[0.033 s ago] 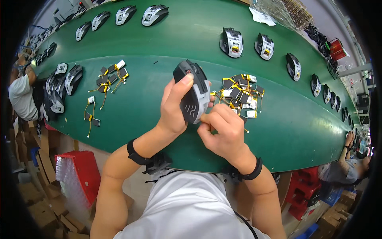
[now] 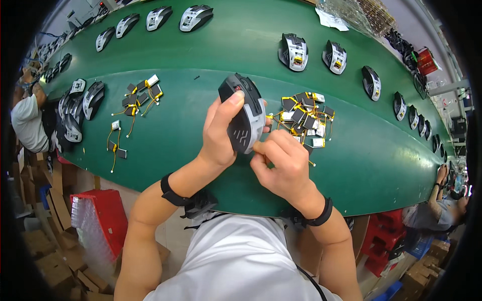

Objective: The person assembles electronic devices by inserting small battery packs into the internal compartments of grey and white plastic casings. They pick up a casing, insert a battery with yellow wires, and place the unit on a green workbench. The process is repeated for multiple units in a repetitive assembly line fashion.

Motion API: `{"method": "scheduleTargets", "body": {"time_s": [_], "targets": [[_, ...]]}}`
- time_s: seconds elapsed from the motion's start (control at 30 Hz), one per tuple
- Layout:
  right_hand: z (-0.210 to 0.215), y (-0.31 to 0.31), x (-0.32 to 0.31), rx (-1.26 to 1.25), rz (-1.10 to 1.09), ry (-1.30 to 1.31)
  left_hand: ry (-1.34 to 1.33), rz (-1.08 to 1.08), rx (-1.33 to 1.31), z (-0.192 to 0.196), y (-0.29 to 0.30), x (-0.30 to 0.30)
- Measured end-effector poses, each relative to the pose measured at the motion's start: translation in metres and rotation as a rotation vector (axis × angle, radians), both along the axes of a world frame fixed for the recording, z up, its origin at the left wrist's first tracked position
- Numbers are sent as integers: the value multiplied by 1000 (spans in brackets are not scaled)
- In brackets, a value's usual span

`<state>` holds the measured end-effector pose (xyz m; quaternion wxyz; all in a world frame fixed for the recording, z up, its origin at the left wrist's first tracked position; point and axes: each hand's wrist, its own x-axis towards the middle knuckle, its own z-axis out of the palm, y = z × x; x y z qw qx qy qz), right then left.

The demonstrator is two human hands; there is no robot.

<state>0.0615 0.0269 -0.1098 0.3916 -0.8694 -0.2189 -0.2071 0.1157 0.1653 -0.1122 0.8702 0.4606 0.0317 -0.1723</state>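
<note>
Tilted up over the table, a black and grey computer mouse (image 2: pixel 244 118) is gripped in my left hand (image 2: pixel 219 133), the thumb pressed on its side near a small red spot. My right hand (image 2: pixel 285 163) is closed in a pinch at the lower end of the mouse; whatever is between those fingertips is hidden. Just beyond my right hand lies a heap of small battery packs (image 2: pixel 304 113) with yellow tape and thin wires. A second, smaller group of battery packs (image 2: pixel 133 100) lies to the left of the mouse.
Partly assembled mice line the far side of the green table (image 2: pixel 226 50), among them one with a yellow-taped part showing (image 2: pixel 293 52). More mice (image 2: pixel 75 108) are clustered at the left. Co-workers sit at both ends. A red bin (image 2: pixel 108 215) stands below the table edge.
</note>
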Motion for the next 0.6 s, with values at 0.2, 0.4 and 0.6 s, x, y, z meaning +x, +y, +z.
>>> {"method": "scheduleTargets", "body": {"time_s": [0.2,0.4,0.6], "targets": [[11,-2,4,174,-61,40,-177,-49,-238,8,15,19],[8,-1,1,923,179,744,-351,-99,-160,12,16,16],[8,3,-1,1162,319,1028,-431,-166,-138,9,21,11]]}}
